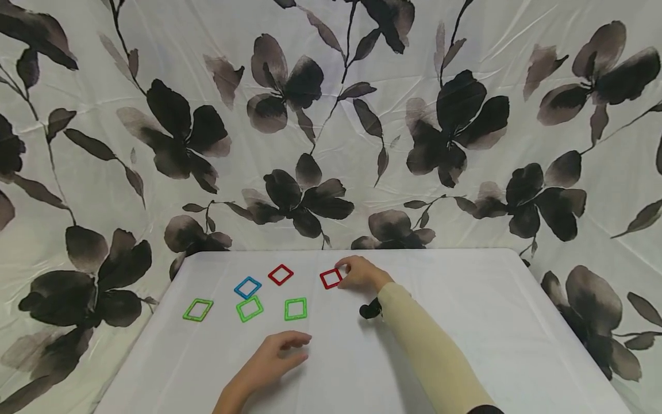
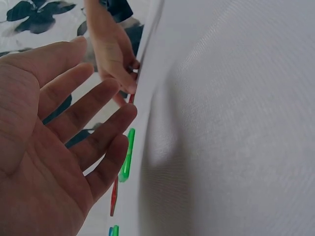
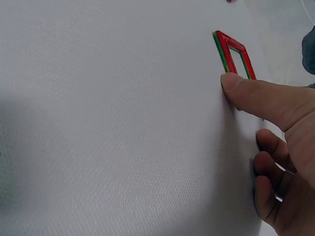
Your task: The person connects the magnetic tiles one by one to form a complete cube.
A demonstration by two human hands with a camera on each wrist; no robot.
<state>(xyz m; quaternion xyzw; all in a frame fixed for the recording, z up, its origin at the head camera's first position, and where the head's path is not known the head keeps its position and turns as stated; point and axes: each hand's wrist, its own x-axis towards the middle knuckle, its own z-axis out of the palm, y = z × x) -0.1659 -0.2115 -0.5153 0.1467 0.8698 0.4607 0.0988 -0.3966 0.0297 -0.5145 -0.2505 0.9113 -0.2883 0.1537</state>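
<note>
My right hand [image 1: 364, 275] pinches a red square frame [image 1: 323, 282] at its right side, near the table's far edge. In the right wrist view, the thumb lies on the near edge of this red frame [image 3: 226, 54], and a green edge [image 3: 219, 51] shows right beneath it. The other fingers of that hand are curled lower down. Over the front of the table hovers my left hand [image 1: 274, 359], its fingers loosely bent and holding nothing. Closest to it is a green square frame [image 1: 296, 319]; the left wrist view shows the palm and spread fingers.
Left of the right hand lie another red frame [image 1: 275, 270], a blue frame [image 1: 242, 283] whose corner meets a green frame [image 1: 253, 316], and a green frame [image 1: 192, 319] farthest left. The white table [image 1: 491, 322] ends at a flowered cloth [image 1: 383, 161] behind.
</note>
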